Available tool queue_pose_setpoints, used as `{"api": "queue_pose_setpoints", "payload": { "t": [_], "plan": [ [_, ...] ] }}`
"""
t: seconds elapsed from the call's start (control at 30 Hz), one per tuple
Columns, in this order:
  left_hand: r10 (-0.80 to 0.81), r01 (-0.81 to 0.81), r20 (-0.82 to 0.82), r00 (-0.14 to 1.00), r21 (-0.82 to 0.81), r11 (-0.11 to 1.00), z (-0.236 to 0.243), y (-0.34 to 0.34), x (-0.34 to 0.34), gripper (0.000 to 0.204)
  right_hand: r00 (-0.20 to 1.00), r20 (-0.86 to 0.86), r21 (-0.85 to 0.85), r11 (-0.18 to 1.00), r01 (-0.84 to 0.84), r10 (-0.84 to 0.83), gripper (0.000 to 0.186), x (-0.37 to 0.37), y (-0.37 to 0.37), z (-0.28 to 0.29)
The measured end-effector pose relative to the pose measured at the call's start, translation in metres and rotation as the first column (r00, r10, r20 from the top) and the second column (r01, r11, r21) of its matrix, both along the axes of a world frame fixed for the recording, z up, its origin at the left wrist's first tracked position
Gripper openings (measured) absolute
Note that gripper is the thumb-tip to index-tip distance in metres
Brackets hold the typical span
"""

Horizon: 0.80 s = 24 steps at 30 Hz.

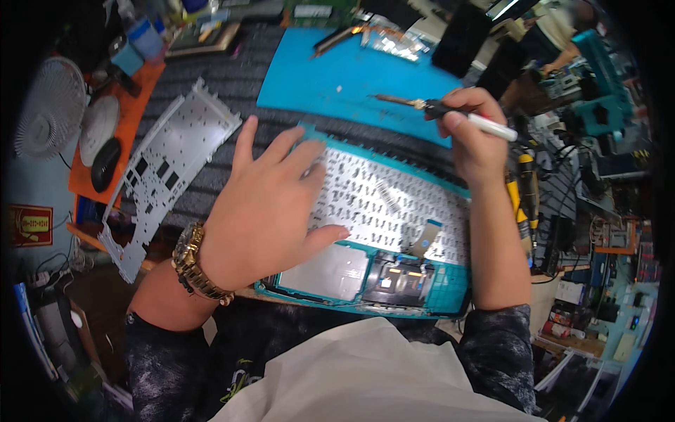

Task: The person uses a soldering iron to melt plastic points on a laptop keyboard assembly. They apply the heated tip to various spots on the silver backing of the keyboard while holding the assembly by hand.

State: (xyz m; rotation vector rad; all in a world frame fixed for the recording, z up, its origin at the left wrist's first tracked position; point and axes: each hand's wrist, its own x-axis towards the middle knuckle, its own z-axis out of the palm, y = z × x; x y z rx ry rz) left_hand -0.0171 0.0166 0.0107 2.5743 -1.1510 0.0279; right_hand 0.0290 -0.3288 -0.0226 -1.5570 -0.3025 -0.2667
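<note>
A teal laptop top case (450,288) lies inner side up before me, with the silver back of its keyboard (380,190) showing. Over its left part my left hand (274,197) is spread, fingers apart; whether the fingertips press on it I cannot tell. My right hand (474,126) grips a soldering iron (489,126) with a white and black handle, its dark tip pointing left above the blue mat (302,77). A flat ribbon cable (427,239) lies across the keyboard's lower edge, above the touchpad's back (395,281). The left hand covers the case's left end.
A perforated metal plate (169,162) lies at the left on the dark striped mat. Beyond it are a black computer mouse (106,164) and a white fan (53,105). Yellow-handled tools (529,190) lie right of my forearm. At the back sits a clear plastic bag (395,42).
</note>
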Motion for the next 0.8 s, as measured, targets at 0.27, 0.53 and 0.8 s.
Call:
{"api": "queue_pose_setpoints", "payload": {
  "t": [0.27,0.53,0.8],
  "plan": [
    [0.044,-0.044,0.004,0.999,-0.007,0.999,0.000,-0.005,0.000,0.063,0.987,0.073,0.127,0.983,0.132,-0.142,0.020,-0.026,-0.028,0.057],
    [0.137,-0.132,0.109,0.985,-0.053,0.990,-0.005,0.003,-0.040,0.065,0.934,0.132,0.130,0.940,0.314,-0.331,0.021,-0.145,-0.041,0.055],
    [0.071,-0.240,-0.331,0.941,-0.505,0.829,0.020,0.034,-0.127,0.019,0.863,0.097,0.389,0.817,0.425,-0.495,0.017,-0.209,-0.070,-0.010]
  ]
}}
